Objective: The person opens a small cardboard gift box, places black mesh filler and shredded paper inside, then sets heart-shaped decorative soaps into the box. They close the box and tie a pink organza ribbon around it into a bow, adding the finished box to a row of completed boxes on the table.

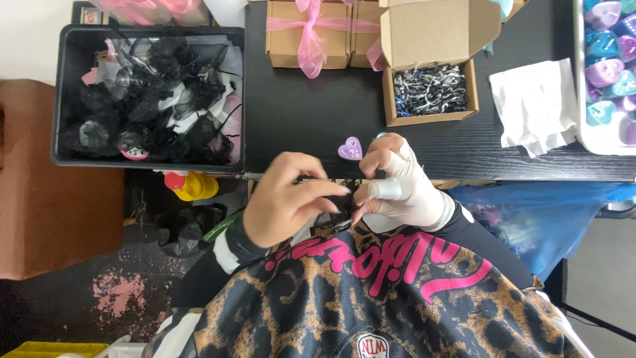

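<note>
From the head view, a small black mesh pouch [338, 199] is pinched between both hands right at the table edge [464, 174], just in front of the chest. The left hand [288, 205], bare, has its fingertips pressed together on the pouch's left side, and the right hand [401, 185], wrapped in a white bandage or glove, is nipped onto the right side, so the pouch's long axis can be read as running roughly left to right between the two grips; not much of it is shown tbh. A purple heart-shaped piece [350, 148] is lying on the black table just beyond the right hand, clearly nearer to that one. Further back, an open cardboard box [430, 93] is filled with black-and-white shredded paper, closed boxes tied with a pink ribbon [310, 33] are lined up beside it, a black bin [149, 96] on the left is stuffed with more black mesh bags, and a tray of pastel hearts [606, 66] sits at the right.
</note>
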